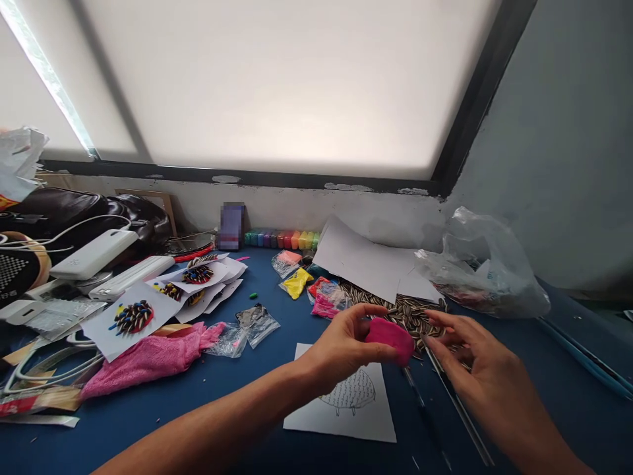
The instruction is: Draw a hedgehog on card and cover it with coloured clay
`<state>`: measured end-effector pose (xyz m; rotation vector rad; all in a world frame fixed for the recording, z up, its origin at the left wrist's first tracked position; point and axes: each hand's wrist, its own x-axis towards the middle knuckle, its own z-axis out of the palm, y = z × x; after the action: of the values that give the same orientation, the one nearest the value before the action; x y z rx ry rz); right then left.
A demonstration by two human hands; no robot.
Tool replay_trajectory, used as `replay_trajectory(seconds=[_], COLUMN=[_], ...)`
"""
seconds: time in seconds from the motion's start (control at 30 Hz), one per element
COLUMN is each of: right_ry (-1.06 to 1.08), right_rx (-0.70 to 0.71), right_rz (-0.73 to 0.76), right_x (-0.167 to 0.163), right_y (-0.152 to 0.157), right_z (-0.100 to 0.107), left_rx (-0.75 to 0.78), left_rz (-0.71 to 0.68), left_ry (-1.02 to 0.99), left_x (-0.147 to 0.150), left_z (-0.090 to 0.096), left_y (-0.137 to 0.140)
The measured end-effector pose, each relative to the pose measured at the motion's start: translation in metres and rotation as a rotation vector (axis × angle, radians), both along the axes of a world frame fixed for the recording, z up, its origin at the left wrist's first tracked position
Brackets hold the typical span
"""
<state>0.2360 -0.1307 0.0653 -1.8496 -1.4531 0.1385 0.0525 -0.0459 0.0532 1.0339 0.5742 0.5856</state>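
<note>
My left hand [341,340] grips a flattened piece of bright pink modelling clay [393,340] between thumb and fingers. It is held above a white sheet with a line drawing [353,396] of a rounded body on short legs; my left hand and forearm cover part of that drawing. To the right, my right hand [477,359] hovers with fingers curved and apart, holding nothing I can see. Below and behind both hands lies a heap of striped sunflower seeds [415,316]. A thin metal rod [459,406] lies beside my right hand, near its thumb.
On the left are seed-covered paper cards [133,320], a pink cloth [148,359] and white power banks [93,254]. Small bags of clay, including yellow [297,284], sit mid-table. Behind stand colored clay tubs [281,239], a phone [231,226], blank paper [361,257] and a plastic bag [484,270].
</note>
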Motion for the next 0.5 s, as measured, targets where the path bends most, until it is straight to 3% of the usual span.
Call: replay_trajectory(seconds=[0.27,0.5], right_ry=[0.201,0.208], right_rx=[-0.068,-0.044], right_rz=[0.247,0.225], right_x=[-0.022,-0.023], right_y=[-0.004,-0.004], right_z=[0.0,0.001], left_rx=[0.087,0.03], left_rz=[-0.035,-0.034], left_ry=[-0.004,0.016], left_x=[0.001,0.003], left_z=[-0.011,-0.008], left_y=[-0.002,-0.004])
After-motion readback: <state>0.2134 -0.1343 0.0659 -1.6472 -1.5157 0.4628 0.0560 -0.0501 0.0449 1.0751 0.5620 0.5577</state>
